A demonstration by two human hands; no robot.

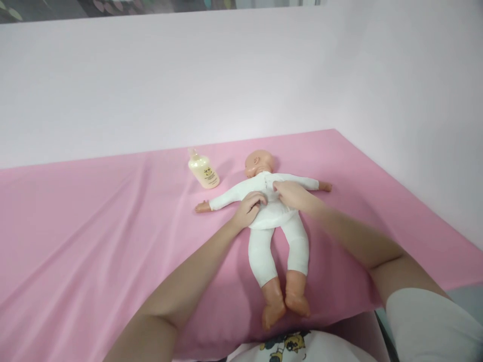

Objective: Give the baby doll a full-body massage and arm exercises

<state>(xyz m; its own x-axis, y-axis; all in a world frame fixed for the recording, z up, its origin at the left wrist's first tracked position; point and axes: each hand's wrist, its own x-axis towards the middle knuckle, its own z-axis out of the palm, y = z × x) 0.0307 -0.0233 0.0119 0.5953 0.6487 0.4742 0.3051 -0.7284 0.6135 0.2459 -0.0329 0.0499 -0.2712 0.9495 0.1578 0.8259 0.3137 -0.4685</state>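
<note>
A baby doll point(279, 216) with a white cloth body lies on the pink sheet, its head turned to the left and its arms spread. Its bare feet point toward me. My left hand point(252, 207) rests on the left side of the doll's torso, fingers curled against the white cloth. Across from it, my right hand point(293, 195) is closed at the upper right of the torso, its fingers bent into the cloth. A small gap separates the two hands. The fingertips are partly hidden, so how much cloth they grip is unclear.
A pale yellow pump bottle point(204, 172) stands left of the doll's head, appearing tilted. The pink sheet point(94, 226) covers the table, with folds on the left. A white wall point(151, 85) rises behind and along the right side.
</note>
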